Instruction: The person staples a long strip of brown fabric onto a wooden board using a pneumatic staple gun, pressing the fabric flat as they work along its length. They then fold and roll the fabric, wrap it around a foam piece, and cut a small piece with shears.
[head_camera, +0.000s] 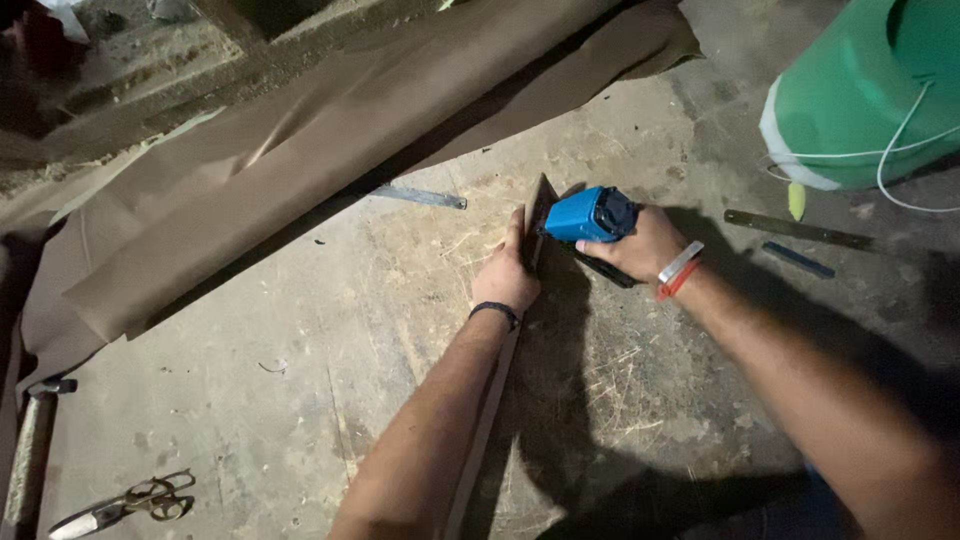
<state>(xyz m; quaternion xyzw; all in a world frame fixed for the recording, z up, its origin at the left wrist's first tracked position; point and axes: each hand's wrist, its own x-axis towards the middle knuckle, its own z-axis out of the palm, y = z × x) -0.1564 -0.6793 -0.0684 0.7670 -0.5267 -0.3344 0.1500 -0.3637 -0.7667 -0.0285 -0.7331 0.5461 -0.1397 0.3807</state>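
left hand (506, 277) flat on strip (540, 205), right hand (645, 245) gripping stapler (590, 215)

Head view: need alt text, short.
A person's right hand grips a blue handheld tool at the end of a dark strip that the left hand presses flat on a worn board floor. Brown sheet material lies behind; scissors lie lower left.

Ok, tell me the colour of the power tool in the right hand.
Bright blue with a black end: the power tool in the right hand, head view.
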